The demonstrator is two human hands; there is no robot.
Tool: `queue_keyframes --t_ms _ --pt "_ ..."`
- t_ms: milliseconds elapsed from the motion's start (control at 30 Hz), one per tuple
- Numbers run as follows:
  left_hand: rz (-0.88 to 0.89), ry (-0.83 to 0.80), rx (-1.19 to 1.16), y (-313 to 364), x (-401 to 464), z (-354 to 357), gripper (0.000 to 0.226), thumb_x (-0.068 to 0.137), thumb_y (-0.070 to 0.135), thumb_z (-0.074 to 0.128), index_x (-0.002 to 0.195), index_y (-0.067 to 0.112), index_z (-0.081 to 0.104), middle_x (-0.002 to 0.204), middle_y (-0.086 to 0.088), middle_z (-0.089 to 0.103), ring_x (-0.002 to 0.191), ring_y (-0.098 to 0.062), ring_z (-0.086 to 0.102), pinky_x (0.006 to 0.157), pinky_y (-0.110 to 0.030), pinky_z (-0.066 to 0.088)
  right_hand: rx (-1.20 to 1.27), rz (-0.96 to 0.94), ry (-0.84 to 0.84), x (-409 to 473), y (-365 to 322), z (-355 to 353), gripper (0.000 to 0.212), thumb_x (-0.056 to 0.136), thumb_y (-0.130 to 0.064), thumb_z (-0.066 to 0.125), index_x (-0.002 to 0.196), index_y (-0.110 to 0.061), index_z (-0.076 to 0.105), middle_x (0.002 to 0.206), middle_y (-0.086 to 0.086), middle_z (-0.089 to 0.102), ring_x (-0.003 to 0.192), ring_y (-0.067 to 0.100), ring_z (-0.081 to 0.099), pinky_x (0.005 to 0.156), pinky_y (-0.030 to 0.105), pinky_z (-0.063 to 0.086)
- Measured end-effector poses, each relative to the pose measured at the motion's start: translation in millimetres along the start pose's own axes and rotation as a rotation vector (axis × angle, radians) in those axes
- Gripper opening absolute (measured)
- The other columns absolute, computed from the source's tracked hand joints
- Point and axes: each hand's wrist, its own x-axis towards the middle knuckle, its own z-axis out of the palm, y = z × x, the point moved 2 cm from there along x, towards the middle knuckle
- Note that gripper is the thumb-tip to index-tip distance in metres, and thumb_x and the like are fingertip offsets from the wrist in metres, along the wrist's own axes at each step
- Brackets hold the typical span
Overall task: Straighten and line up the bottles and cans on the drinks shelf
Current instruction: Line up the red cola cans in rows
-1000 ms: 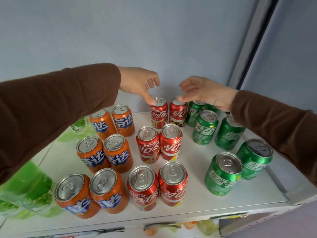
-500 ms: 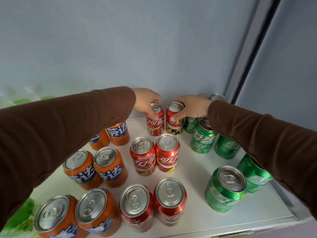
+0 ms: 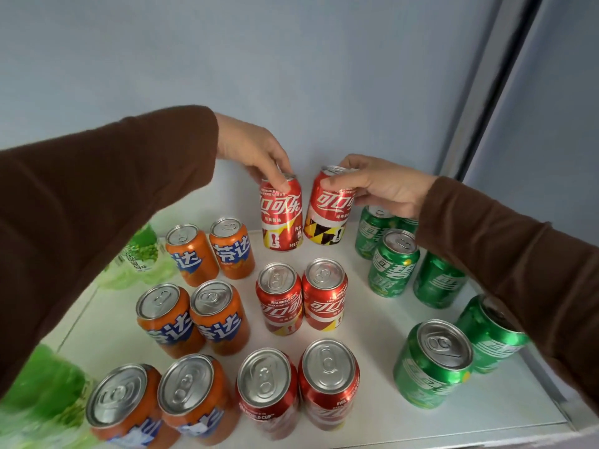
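On the white shelf (image 3: 372, 319) stand orange, red and green cans in paired columns. My left hand (image 3: 256, 153) grips the top of a red cola can (image 3: 281, 218) at the back of the red column. My right hand (image 3: 382, 186) grips the top of the neighbouring red can (image 3: 330, 212), which tilts slightly to the right. Both cans look lifted a little above the shelf. In front of them stand two more pairs of red cans (image 3: 301, 296). Orange cans (image 3: 194, 315) fill the left, green cans (image 3: 395, 264) the right, partly hidden by my right sleeve.
Green plastic bottles (image 3: 139, 257) stand at the far left, with another blurred one (image 3: 42, 396) at the near left. A pale blue back wall and a grey frame post (image 3: 479, 102) close the shelf behind and to the right. The front green can (image 3: 434, 364) sits apart from its neighbours.
Both hands closed on the two rear red cans and raised them off the shelf toward me; the cans now show their full sides instead of their tops.
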Motion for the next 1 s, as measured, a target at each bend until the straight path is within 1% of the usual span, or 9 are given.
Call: queue_keyframes --t_ms 133,200,333,500,567,667,767,900,1000 --pt "-0.022 -0.047 -0.030 -4 -10 -6 0.046 0.073 0.041 0.074 0.113 0.020 0.071 0.106 0.005 0.075 0.102 -0.011 0.069 0.085 -0.020 0.054 0.233 0.097 -0.089 -3 -2 14 0.046 0.067 -0.038 0.078 0.106 -0.019 0.067 0.106 0.004 0.070 0.101 0.021 0.064 0.100 0.038 0.051" --pt "-0.035 -0.054 -0.058 -8 -13 -7 0.049 0.070 0.042 0.074 0.113 0.018 0.072 0.105 0.005 0.076 0.102 -0.011 0.070 0.084 -0.020 0.055 0.292 0.149 -0.101 -3 -2 17 0.050 0.066 -0.041 0.078 0.111 -0.021 0.068 0.108 0.003 0.070 0.099 0.020 0.066 0.093 0.036 0.053" --pt "-0.061 -0.059 -0.095 -11 -18 -6 0.042 0.075 0.039 0.073 0.113 0.019 0.073 0.107 0.004 0.076 0.103 -0.011 0.069 0.083 -0.019 0.055 0.337 0.213 -0.107 -2 -1 20 0.045 0.071 -0.044 0.077 0.111 -0.025 0.067 0.100 0.000 0.072 0.091 0.018 0.069 0.079 0.032 0.055" --pt "-0.053 -0.045 -0.074 -9 -21 -4 0.040 0.077 0.038 0.073 0.113 0.020 0.071 0.108 0.005 0.075 0.105 -0.013 0.068 0.089 -0.024 0.054 0.347 0.216 -0.057 0 2 25 0.062 0.065 -0.042 0.081 0.121 -0.018 0.066 0.112 0.005 0.071 0.099 0.021 0.067 0.082 0.033 0.054" --pt "-0.039 -0.004 -0.048 -10 -20 -2 0.041 0.081 0.032 0.074 0.118 0.016 0.069 0.109 0.003 0.073 0.105 -0.014 0.068 0.094 -0.027 0.054 0.359 0.186 -0.022 1 4 28 0.064 0.069 -0.039 0.081 0.126 -0.014 0.064 0.118 0.008 0.069 0.105 0.022 0.066 0.084 0.035 0.054" --pt "-0.022 0.053 -0.026 -14 -17 7 0.045 0.080 0.028 0.077 0.122 0.014 0.067 0.107 0.005 0.070 0.102 -0.014 0.067 0.094 -0.027 0.052 0.318 0.137 0.019 3 7 32 0.050 0.084 -0.030 0.076 0.129 -0.013 0.060 0.119 0.007 0.068 0.108 0.022 0.064 0.089 0.036 0.053" --pt "-0.010 0.082 0.044 -23 -8 21 0.045 0.079 0.032 0.079 0.121 0.020 0.067 0.111 0.005 0.069 0.103 -0.014 0.064 0.088 -0.022 0.048 0.266 0.134 0.058 8 16 36 0.050 0.083 -0.026 0.079 0.127 -0.014 0.060 0.116 0.005 0.069 0.108 0.021 0.064 0.089 0.035 0.051" --pt "-0.019 0.106 0.098 -32 6 39 0.044 0.078 0.035 0.081 0.118 0.025 0.067 0.110 0.003 0.071 0.102 -0.016 0.065 0.091 -0.029 0.048 0.286 0.154 0.055 16 28 43 0.046 0.084 -0.013 0.077 0.124 -0.013 0.055 0.106 0.005 0.067 0.096 0.019 0.063 0.081 0.031 0.050" --pt "-0.017 0.109 0.113 -35 15 49 0.048 0.077 0.036 0.081 0.120 0.023 0.065 0.110 0.005 0.070 0.100 -0.015 0.064 0.085 -0.027 0.047 0.286 0.177 0.047 21 37 49 0.052 0.084 -0.004 0.075 0.129 -0.011 0.050 0.104 0.006 0.065 0.093 0.018 0.062 0.079 0.029 0.050"
